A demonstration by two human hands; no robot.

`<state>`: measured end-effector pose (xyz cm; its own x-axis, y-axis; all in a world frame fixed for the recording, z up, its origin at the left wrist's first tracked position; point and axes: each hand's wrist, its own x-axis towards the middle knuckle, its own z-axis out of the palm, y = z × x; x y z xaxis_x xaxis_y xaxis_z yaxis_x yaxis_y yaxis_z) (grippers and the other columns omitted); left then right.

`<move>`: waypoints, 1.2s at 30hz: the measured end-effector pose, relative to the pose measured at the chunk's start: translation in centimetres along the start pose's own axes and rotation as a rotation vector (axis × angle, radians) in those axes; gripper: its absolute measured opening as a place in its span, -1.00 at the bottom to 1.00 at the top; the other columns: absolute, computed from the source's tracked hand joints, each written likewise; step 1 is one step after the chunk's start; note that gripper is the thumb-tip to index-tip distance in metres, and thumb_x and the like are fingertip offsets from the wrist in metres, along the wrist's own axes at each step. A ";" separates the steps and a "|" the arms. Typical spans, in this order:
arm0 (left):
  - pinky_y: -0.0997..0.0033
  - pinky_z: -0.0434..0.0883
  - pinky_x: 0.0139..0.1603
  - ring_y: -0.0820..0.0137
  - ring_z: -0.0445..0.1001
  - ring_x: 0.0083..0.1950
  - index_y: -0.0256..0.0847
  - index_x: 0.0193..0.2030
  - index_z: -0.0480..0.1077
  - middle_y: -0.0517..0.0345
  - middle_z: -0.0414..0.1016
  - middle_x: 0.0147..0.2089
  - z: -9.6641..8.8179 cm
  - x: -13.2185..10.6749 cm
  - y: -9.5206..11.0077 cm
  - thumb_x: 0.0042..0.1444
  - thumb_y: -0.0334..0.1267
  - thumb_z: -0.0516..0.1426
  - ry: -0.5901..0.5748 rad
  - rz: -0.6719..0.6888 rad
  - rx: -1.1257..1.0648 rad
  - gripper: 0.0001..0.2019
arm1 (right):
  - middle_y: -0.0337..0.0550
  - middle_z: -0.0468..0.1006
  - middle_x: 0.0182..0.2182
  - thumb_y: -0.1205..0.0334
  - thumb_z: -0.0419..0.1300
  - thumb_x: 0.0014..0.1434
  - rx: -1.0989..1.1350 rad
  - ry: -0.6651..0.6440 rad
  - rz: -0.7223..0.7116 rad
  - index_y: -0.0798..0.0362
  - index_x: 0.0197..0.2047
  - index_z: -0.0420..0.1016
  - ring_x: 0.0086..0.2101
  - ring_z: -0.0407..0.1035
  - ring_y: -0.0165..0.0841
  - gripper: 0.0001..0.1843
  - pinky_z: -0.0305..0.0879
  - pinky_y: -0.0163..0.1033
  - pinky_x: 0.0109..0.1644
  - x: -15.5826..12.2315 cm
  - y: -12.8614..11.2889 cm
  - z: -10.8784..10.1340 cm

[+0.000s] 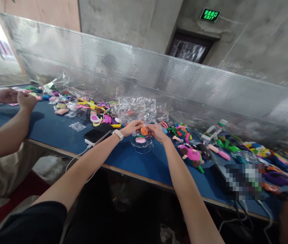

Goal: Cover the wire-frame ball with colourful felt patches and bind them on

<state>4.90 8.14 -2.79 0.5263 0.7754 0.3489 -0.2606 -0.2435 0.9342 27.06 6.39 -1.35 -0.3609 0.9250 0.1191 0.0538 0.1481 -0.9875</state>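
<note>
An orange lump of modelling clay (144, 130) is held up between my two hands, just above the blue table. My left hand (133, 128), with a pale watch on its wrist, pinches it from the left. From the other side the fingers of my right hand (156, 131) are closed against it. Below them a round frame of thin wire (142, 147) rests on the table, with a flat pink piece (140, 140) at its top. Clear plastic wrapping (136, 107) lies right behind my hands.
Left of me, a phone on a white power bank (97, 134) trails a cable over the table edge. A pink clay figure (191, 154) stands on the right. Colourful clay pieces line a perforated metal panel (134, 71). Another person's hands (19, 98) are far left.
</note>
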 end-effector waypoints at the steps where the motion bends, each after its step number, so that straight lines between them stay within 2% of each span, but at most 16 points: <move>1: 0.52 0.28 -0.42 0.57 0.31 -0.49 -0.24 -0.17 0.46 0.30 0.45 -0.41 -0.1 0.0 0.1 0.20 0.05 0.47 0.007 0.015 0.016 -0.57 | -0.22 0.60 -0.46 -0.46 0.55 0.02 -0.012 -0.009 -0.004 0.01 -0.21 0.65 -0.53 0.27 -0.43 -0.33 0.10 -0.31 -0.51 0.0 -0.2 0.1; 7: 0.48 0.32 -0.38 0.53 0.36 -0.43 -0.26 -0.17 0.50 0.26 0.50 -0.36 -0.2 0.2 1.0 0.11 0.16 0.50 0.011 0.069 0.103 -0.48 | -0.15 0.64 -0.39 -0.53 0.49 0.07 -0.091 -0.060 -0.035 0.02 -0.28 0.66 -0.45 0.36 -0.39 -0.29 0.18 -0.28 -0.42 -0.3 -1.5 0.7; 12: 0.47 0.34 -0.31 0.51 0.41 -0.38 -0.27 -0.15 0.51 0.22 0.54 -0.34 -0.8 0.1 2.2 0.09 0.16 0.53 0.005 0.117 0.126 -0.46 | -0.24 0.54 -0.46 -0.43 0.51 0.16 -0.199 -0.089 -0.099 0.04 -0.28 0.69 -0.47 0.27 -0.41 -0.38 0.14 -0.25 -0.38 -1.1 -3.4 1.5; 16: 0.46 0.36 -0.27 0.50 0.46 -0.35 -0.19 -0.02 0.41 0.25 0.53 -0.33 -1.2 -0.2 3.0 0.16 0.14 0.51 0.011 0.160 0.065 -0.44 | -0.24 0.58 -0.42 -0.33 0.47 0.26 -0.330 -0.108 -0.171 0.03 -0.13 0.76 -0.46 0.27 -0.41 -0.46 0.15 -0.23 -0.34 -1.8 -5.4 2.2; 20: 0.48 0.36 -0.31 0.51 0.46 -0.38 -0.13 -0.04 0.28 0.32 0.51 -0.35 -1.0 -0.4 3.0 0.12 0.17 0.54 -0.005 0.163 -0.032 -0.36 | -0.21 0.59 -0.43 -0.39 0.38 0.29 -0.435 -0.113 -0.247 0.06 -0.22 0.73 -0.45 0.28 -0.39 -0.40 0.19 -0.21 -0.31 -1.9 -6.4 2.8; 23: 0.50 0.36 -0.32 0.52 0.45 -0.39 -0.11 -0.03 0.24 0.36 0.51 -0.36 -0.7 -0.3 2.9 0.06 0.15 0.57 0.017 0.167 -0.075 -0.30 | -0.19 0.59 -0.43 -0.39 0.41 0.24 -0.445 -0.086 -0.262 0.06 -0.26 0.70 -0.43 0.31 -0.38 -0.40 0.22 -0.21 -0.29 -1.8 -6.5 3.1; 26: 0.50 0.38 -0.29 0.53 0.45 -0.38 -0.11 -0.04 0.24 0.37 0.49 -0.34 -0.4 -0.3 3.0 0.06 0.11 0.58 0.024 0.147 -0.107 -0.32 | -0.19 0.58 -0.43 -0.37 0.50 0.15 -0.423 -0.054 -0.284 0.07 -0.29 0.69 -0.42 0.33 -0.37 -0.40 0.23 -0.21 -0.28 -1.9 -6.3 3.4; 28: 0.49 0.38 -0.28 0.53 0.45 -0.37 -0.11 -0.06 0.25 0.36 0.48 -0.34 -0.3 -0.4 3.1 0.05 0.07 0.59 0.027 0.126 -0.118 -0.34 | -0.21 0.54 -0.48 -0.40 0.48 0.16 -0.384 -0.038 -0.291 0.07 -0.32 0.68 -0.44 0.29 -0.38 -0.38 0.19 -0.21 -0.30 -1.9 -6.1 3.5; 33: 0.47 0.38 -0.28 0.49 0.45 -0.35 -0.12 -0.05 0.35 0.31 0.47 -0.32 0.0 -0.7 3.5 0.04 0.07 0.58 0.014 0.063 -0.115 -0.39 | -0.22 0.50 -0.50 -0.48 0.45 0.17 -0.294 0.017 -0.293 0.06 -0.35 0.66 -0.46 0.23 -0.39 -0.32 0.18 -0.20 -0.34 -2.2 -5.3 3.4; 36: 0.46 0.38 -0.28 0.48 0.45 -0.33 -0.18 -0.09 0.44 0.25 0.49 -0.29 0.0 -0.9 3.6 0.06 0.10 0.56 -0.021 0.080 -0.048 -0.45 | -0.23 0.49 -0.48 -0.50 0.43 0.17 -0.233 0.079 -0.277 0.02 -0.31 0.64 -0.48 0.22 -0.39 -0.33 0.15 -0.22 -0.39 -2.1 -4.3 3.0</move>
<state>3.49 6.60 0.26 0.5187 0.7425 0.4238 -0.3407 -0.2751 0.8990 24.78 2.72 2.34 -0.3188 0.8614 0.3953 0.1782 0.4641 -0.8677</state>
